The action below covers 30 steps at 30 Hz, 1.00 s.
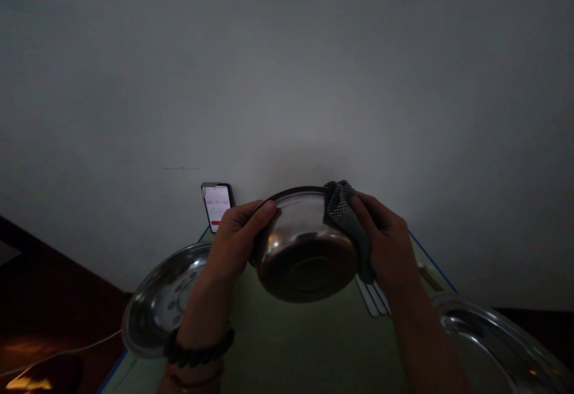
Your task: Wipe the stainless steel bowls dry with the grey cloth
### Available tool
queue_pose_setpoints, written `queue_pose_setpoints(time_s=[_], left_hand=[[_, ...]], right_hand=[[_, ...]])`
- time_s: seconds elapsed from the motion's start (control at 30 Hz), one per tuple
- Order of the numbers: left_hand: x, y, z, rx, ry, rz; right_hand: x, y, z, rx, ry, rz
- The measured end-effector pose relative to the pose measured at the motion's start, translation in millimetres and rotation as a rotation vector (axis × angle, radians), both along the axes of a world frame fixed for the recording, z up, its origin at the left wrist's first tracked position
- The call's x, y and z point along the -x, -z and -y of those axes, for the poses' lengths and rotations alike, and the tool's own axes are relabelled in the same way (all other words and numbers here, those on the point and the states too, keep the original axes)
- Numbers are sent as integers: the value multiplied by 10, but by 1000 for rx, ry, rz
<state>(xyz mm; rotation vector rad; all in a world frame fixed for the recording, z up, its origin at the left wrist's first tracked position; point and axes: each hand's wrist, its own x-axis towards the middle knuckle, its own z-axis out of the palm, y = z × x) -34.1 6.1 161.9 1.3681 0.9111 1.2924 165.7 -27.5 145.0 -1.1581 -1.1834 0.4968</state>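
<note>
A shiny metal bowl (309, 250) is held up above the table, tilted so that its outer side and round base face me. My left hand (237, 238) grips its left edge, thumb pressed on the outside near the rim. On the right, my right hand (385, 238) is closed on a dark grey checked cloth (343, 208), which is folded over the bowl's rim and pressed to its outer wall. Part of the cloth hangs down below the fingers. The bowl's inside is turned away from me and hidden.
A phone (218, 207) with a lit screen leans against the pale wall (287, 71). A large metal basin (156, 298) stands on the left of the green table (309, 346), a metal tray (488, 334) on the right. Pale flat handles (373, 297) lie beside my right wrist.
</note>
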Motion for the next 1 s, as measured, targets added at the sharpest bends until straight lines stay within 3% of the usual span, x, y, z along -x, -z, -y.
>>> queue_pose_setpoints(time_s=[0.2,0.37,0.7,1.0], left_hand=[[31,14,-5,26,86,-35],[10,14,15,-10,123,-216],[-106,-16,56,-86,172,-405],[-100,-28,70,-181,185,-534]], right_hand=[[-9,-32,30,44,-43,104],[17,-22,39,31,-86,185],[77,-22,62,-132,-118,336],[88,-41,92,-44,-186,370]])
